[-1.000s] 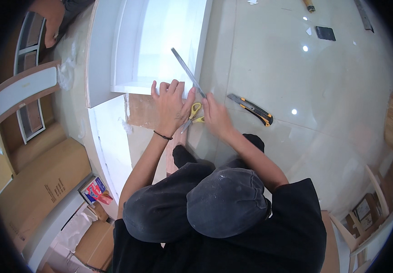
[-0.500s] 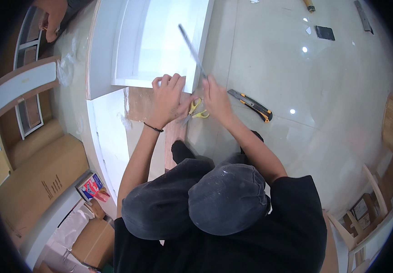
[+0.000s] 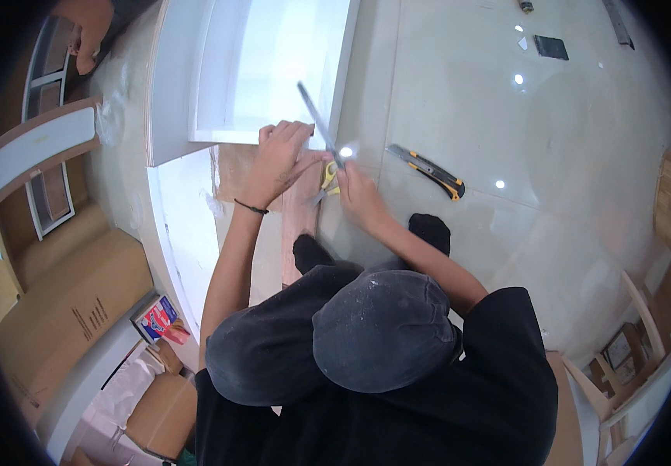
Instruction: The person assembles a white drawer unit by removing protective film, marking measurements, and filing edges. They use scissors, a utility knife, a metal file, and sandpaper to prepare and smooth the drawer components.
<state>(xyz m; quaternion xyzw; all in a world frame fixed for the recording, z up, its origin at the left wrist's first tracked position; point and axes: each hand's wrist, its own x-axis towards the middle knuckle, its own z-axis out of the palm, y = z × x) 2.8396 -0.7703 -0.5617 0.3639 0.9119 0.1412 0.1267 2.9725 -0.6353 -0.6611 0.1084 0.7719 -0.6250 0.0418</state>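
Observation:
A long, thin grey strip of metal, which looks like a metal file (image 3: 316,113), is closed in my right hand (image 3: 358,194). It slants up and left across the near right corner of a white drawer-like box (image 3: 223,136). The fingers of my left hand (image 3: 279,159) curl over the box's near edge, with the thumb stretched toward the file. Just below the corner, yellow-handled scissors (image 3: 330,177) lie partly hidden behind my hands. To the right, a black and yellow utility knife (image 3: 432,172) rests on the tiled floor.
A reddish wooden board (image 3: 299,213) lies under my left wrist. Farther off are a small dark block (image 3: 551,47) and a grey metal strip (image 3: 619,23). Cardboard boxes (image 3: 79,311) fill the left, a wooden chair frame (image 3: 584,384) the lower right. Another person's hand (image 3: 83,46) shows at upper left.
My right hand has drawn the file down toward me and slightly left. My left hand stays on the box edge. The view has shifted slightly, and my right foot shows more.

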